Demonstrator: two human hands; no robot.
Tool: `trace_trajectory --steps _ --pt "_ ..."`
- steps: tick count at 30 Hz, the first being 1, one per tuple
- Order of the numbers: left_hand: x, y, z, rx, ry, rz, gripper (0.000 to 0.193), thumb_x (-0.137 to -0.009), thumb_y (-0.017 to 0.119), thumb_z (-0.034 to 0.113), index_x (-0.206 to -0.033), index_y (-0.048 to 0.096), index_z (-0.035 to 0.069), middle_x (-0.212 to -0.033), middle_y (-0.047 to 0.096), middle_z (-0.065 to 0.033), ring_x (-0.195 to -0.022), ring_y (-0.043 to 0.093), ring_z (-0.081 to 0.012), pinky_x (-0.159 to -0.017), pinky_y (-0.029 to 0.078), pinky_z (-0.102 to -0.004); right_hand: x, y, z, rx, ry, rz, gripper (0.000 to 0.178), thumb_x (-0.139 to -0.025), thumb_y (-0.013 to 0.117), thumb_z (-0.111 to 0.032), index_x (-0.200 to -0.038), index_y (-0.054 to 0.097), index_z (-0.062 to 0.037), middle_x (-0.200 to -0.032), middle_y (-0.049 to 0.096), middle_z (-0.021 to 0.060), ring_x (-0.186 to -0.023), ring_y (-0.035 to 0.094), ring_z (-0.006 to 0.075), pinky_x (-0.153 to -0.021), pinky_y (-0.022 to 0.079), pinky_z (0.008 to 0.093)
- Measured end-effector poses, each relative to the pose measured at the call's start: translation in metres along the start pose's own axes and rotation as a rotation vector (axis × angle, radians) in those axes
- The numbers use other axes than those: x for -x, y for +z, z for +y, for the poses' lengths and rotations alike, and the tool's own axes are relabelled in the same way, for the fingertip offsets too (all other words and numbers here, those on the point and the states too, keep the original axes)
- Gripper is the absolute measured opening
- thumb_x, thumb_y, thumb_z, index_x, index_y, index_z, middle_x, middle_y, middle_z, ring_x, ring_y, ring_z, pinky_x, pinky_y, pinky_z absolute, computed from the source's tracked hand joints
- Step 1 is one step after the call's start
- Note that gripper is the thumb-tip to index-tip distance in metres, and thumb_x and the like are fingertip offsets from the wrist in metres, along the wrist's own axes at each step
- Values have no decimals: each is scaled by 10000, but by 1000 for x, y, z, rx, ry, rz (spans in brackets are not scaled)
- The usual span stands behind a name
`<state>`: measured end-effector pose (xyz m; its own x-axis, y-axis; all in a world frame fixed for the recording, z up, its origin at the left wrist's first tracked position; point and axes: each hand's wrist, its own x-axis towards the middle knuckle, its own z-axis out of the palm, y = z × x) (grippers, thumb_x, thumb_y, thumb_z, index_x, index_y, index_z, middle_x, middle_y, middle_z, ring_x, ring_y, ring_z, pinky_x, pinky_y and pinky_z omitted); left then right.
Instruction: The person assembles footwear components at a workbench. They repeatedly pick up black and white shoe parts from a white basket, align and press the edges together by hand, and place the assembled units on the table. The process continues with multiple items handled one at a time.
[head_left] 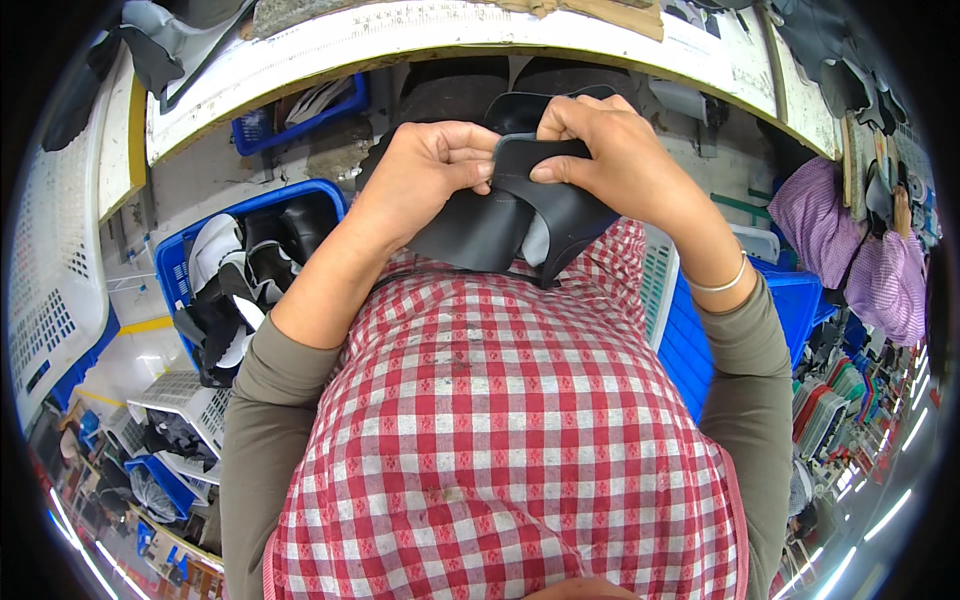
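Above my lap I hold a black leather shoe upper (468, 228) with both hands. My left hand (425, 178) is closed, its thumb and fingers pinching the piece's upper left edge. My right hand (612, 152) grips the upper right part, thumb pressed on the near face and fingers bent behind it. Pale grey lining shows in a gap between the black flaps, and a line of light stitching runs across the middle. More black leather lies behind the piece; where one part ends and the other starts is hard to tell.
A white worktable (440, 32) crosses the far side. At left, a blue basket (172, 262) holds black and white leather pieces; a smaller blue basket (243, 138) sits under the table. Blue crates (790, 300) stand at right, near a person's checked purple sleeve (815, 215).
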<state>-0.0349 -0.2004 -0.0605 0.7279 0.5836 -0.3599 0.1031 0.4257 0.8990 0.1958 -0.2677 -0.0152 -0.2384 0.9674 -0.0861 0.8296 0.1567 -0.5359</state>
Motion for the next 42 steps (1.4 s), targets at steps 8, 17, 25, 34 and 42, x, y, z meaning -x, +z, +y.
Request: trace_trajectory --steps 8,17,25,34,42 --pt "0 4 -5 -26 -7 27 222 -933 672 -24 -1148 723 -44 -950 730 -43 -819 619 -90 -794 522 -244 -1 1 3 41 -6 -22 324 -796 840 -319 -951 655 -104 -840 689 59 -884 668 270 -891 441 406" --pt "1 -3 -5 175 -104 26 251 -916 691 -45 -1166 703 -60 -976 740 -81 -823 667 -128 -791 559 -264 2 1 -6 69 -72 67 297 -785 843 -266 -945 643 -116 -811 652 43 -859 646 247 -862 433 395" --pt "-5 -3 -5 190 -128 19 259 -907 698 -43 -1164 707 -68 -990 741 -88 -813 669 -128 -786 560 -264 7 6 -12 122 -109 175 256 -764 846 -245 -874 646 -129 -728 613 6 -825 642 222 -833 435 387" --pt "5 7 3 101 -145 84 209 -938 675 -2 -1132 731 -58 -945 732 -49 -833 641 -86 -751 520 -238 2 3 1 52 24 9 310 -774 849 -305 -933 662 -116 -818 699 22 -858 675 238 -858 438 395" --pt "13 14 2 -135 24 162 124 -897 769 26 -999 727 -32 -860 734 -28 -757 651 -53 -684 530 -214 7 -15 2 -302 281 115 538 -728 920 -171 -1142 608 -24 -939 700 71 -933 675 192 -846 543 349"
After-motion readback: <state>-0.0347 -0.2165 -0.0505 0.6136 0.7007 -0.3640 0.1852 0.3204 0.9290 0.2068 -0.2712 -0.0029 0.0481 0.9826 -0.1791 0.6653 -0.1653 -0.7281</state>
